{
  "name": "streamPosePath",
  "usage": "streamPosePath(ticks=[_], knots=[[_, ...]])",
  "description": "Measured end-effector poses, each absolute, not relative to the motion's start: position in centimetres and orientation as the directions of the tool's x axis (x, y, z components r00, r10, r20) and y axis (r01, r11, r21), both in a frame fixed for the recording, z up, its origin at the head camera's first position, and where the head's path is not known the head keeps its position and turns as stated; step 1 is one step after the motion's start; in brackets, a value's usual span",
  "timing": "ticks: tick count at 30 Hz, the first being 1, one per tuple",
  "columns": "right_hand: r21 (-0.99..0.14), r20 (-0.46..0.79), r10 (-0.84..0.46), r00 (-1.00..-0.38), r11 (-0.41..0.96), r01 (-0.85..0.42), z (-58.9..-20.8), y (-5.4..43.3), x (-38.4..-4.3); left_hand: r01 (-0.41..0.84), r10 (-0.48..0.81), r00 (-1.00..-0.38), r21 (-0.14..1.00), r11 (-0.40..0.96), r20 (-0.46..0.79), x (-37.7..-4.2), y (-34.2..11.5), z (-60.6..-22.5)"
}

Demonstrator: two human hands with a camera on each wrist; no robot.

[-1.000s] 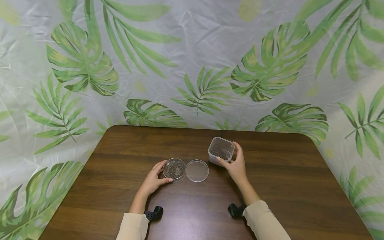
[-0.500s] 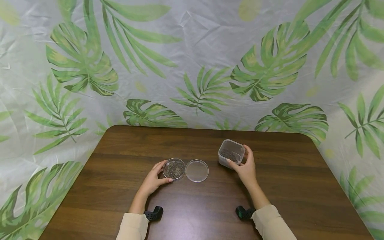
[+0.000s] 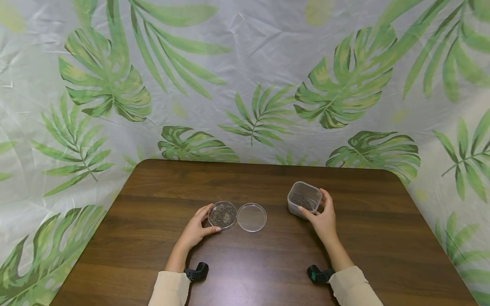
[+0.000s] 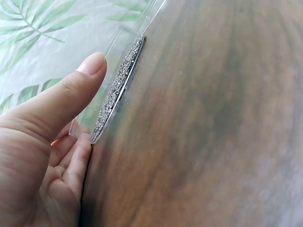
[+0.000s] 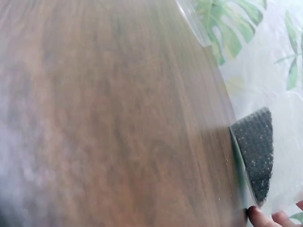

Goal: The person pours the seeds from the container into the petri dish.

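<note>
My left hand [image 3: 194, 231] holds a round clear petri dish [image 3: 215, 225] by its left side, thumb at the near edge and fingers behind. Grey-brown grains [image 3: 223, 215] like soil cover its bottom. Close against its right side lies a clear petri dish lid or second dish [image 3: 251, 217]. Farther right, my right hand [image 3: 323, 221] grips a clear square plastic tub [image 3: 294, 208] between thumb and fingers. Dark granular stuff [image 5: 258, 151] is heaped to one side in it. I cannot tell whether the tub touches the table.
A dark wooden table [image 3: 245, 267] lies under both hands, its far edge not far beyond the tub. Behind it hangs a pale cloth [image 3: 260, 46] printed with green leaves. Each wrist wears a black camera strap.
My right hand has carried the tub to the right and a little nearer to me, away from the dishes. The left hand and the petri dish have stayed in place.
</note>
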State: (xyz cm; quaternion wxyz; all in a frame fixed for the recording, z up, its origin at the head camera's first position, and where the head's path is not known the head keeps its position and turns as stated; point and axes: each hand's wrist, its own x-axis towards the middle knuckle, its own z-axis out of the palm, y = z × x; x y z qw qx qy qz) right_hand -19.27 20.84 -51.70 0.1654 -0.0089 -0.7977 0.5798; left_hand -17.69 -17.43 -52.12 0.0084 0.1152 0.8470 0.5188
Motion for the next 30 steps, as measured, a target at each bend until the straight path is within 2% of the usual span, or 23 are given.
streamPosePath(ticks=[7,16,23,30], knots=[[-0.916,0.263,0.225,-0.938,0.363,-0.170,-52.0,21.2,-19.1,0.169,0.202,-0.976,0.879,0.446,0.085,-18.2,-17.8,-53.2],[-0.933,0.220,0.224,-0.949,0.332,-0.138,-51.7,21.4,-18.7,0.165,0.206,-0.975,0.881,0.444,0.079,-18.2,-17.9,-53.2],[-0.940,0.218,0.173,-0.961,0.302,-0.159,-49.4,20.6,-17.5,0.153,0.206,-0.976,0.881,0.448,0.064,-18.1,-17.9,-53.0],[-0.924,0.248,0.135,-0.959,0.330,-0.193,-49.8,20.9,-17.6,0.166,0.209,-0.975,0.881,0.443,0.078,-18.1,-17.9,-53.2]])
